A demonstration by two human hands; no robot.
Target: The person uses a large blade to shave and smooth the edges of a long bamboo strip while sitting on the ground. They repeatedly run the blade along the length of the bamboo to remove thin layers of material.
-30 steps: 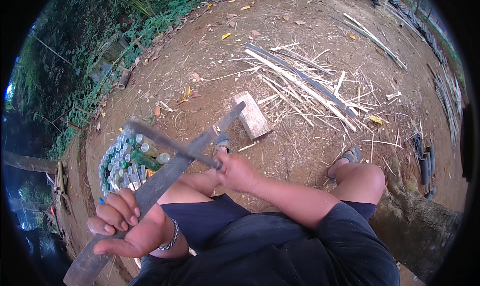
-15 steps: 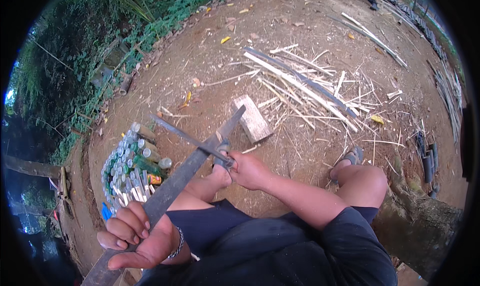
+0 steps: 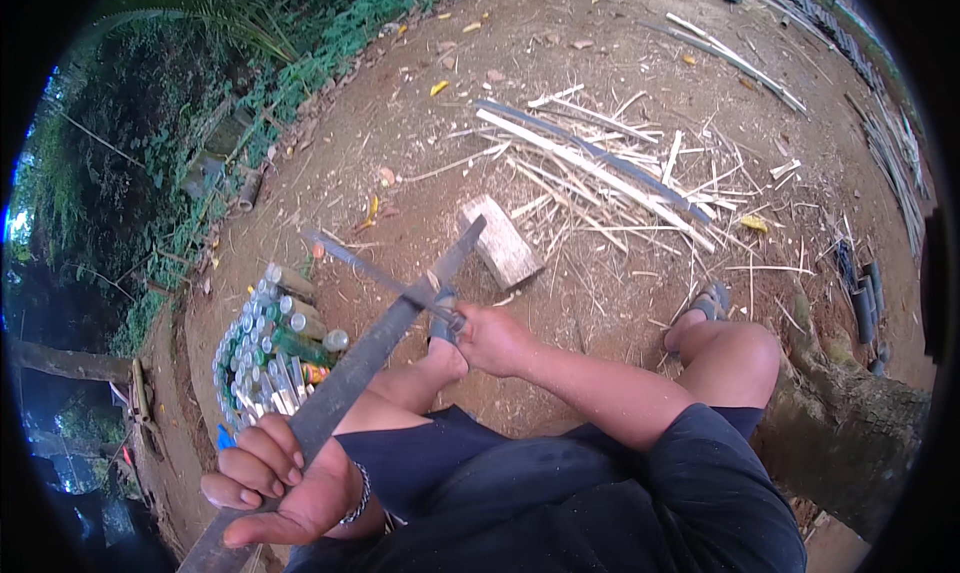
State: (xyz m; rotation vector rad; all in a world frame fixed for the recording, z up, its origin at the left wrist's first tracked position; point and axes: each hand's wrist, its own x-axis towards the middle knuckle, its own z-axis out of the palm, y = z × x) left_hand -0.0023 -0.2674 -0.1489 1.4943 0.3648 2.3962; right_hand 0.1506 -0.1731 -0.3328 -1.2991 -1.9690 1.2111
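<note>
Here the left hand (image 3: 275, 478), in the lower left of the frame, is wrapped tight around a long dark flat bamboo strip (image 3: 345, 383) that slants up toward the middle. The right hand (image 3: 490, 338), in the middle, grips the handle of a long grey metal knife (image 3: 375, 273) lying across the strip. A pale wooden block (image 3: 500, 241) sits on the brown dirt just above. Glass bottles (image 3: 270, 348) lie at the left.

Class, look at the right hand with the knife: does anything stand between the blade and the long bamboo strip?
Nothing visible does. The right hand lays the long thin knife blade directly across the long dark bamboo strip, which the left hand grips lower down.
</note>
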